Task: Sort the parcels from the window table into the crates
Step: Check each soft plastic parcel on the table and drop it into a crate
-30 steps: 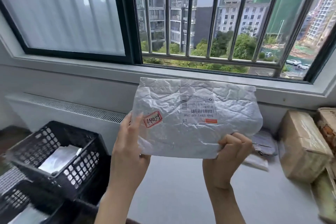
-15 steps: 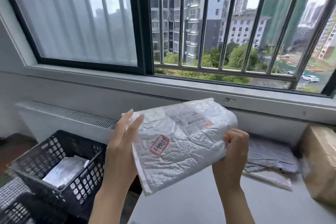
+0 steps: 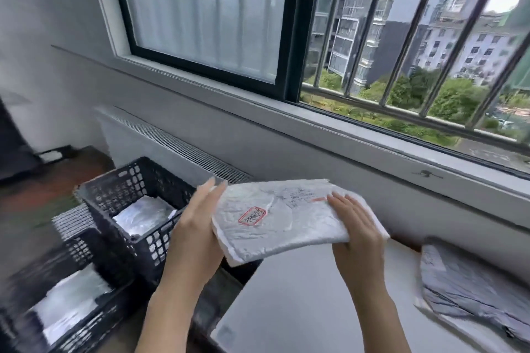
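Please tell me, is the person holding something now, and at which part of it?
Yes, a white padded parcel, lying nearly flat. The left hand holds its left edge. The right hand holds its right end, fingers on top.

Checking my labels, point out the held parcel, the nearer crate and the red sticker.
held parcel [image 3: 301, 226], head view, wrinkled middle.
nearer crate [image 3: 25, 275], head view, dark rim.
red sticker [image 3: 252, 216], head view, its centre.

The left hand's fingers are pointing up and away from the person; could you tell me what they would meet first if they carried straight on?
Probably the radiator grille below the window sill. The left hand points up past the white parcel it holds, though depth is unclear.
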Demonstrator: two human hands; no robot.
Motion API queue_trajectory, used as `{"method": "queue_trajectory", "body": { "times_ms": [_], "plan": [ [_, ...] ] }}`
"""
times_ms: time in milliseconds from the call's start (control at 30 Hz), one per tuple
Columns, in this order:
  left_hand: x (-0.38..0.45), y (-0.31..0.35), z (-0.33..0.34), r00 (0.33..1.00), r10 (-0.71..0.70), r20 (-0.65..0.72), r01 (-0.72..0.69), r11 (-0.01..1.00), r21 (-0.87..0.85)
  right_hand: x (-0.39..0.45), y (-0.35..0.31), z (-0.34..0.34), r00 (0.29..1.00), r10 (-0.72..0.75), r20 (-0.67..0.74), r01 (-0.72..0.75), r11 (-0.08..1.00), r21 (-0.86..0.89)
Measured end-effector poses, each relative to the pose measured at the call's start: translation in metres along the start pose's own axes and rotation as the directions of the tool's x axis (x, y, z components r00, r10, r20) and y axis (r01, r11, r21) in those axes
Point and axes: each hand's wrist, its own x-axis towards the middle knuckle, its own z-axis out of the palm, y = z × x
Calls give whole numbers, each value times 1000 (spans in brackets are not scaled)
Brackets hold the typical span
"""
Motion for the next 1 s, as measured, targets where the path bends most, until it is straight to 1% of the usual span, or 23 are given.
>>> {"method": "queue_trajectory", "body": {
  "times_ms": [67, 100, 167, 233, 333, 367, 433, 500, 567, 633, 733, 800, 933, 1000],
  "plan": [
    [-9, -30, -19, 992, -116, -44, 120, 986, 112, 0, -19, 26, 994, 32, 108, -42, 995, 92],
    [-13, -43, -32, 982, -174, -76, 184, 972, 149, 1, -35, 39, 978, 39, 206, -63, 992, 111],
    [-17, -61, -63, 947, -270, -176, 301, 937, 177, 2, -73, 67, 941, 2, 340, -55, 988, 147],
    [-23, -80, -98, 917, -310, -251, 365, 906, 213, 1, -106, 97, 912, -69, 405, -14, 980, 199],
    [-37, -108, -152, 907, -261, -331, 356, 894, 271, 1, -165, 147, 870, -136, 475, 17, 969, 246],
    [-41, -117, -169, 908, -236, -345, 346, 889, 302, -1, -185, 163, 841, -152, 519, 10, 964, 266],
    [-49, -141, -206, 898, -222, -380, 359, 868, 343, -5, -231, 195, 815, -182, 549, -1, 949, 316],
    [-51, -156, -226, 885, -184, -429, 351, 867, 353, -7, -253, 214, 798, -180, 576, -35, 939, 343],
    [-55, -180, -248, 870, -169, -462, 364, 854, 373, -12, -278, 238, 789, -191, 584, -34, 935, 352],
    [-52, -204, -261, 872, -189, -451, 378, 846, 376, -15, -292, 261, 768, -211, 605, -24, 934, 355],
    [-36, -232, -267, 893, -286, -346, 389, 878, 278, -12, -299, 295, 744, -211, 634, -34, 936, 351],
    [-15, -249, -263, 909, -315, -272, 378, 898, 226, -6, -294, 321, 729, -205, 653, -30, 944, 330],
    [46, -288, -246, 925, -338, -173, 371, 902, 220, 19, -271, 379, 706, -139, 694, -45, 970, 240],
    [82, -313, -235, 929, -348, -124, 369, 893, 258, 36, -254, 414, 687, -113, 718, -48, 979, 200]
  ]
}}
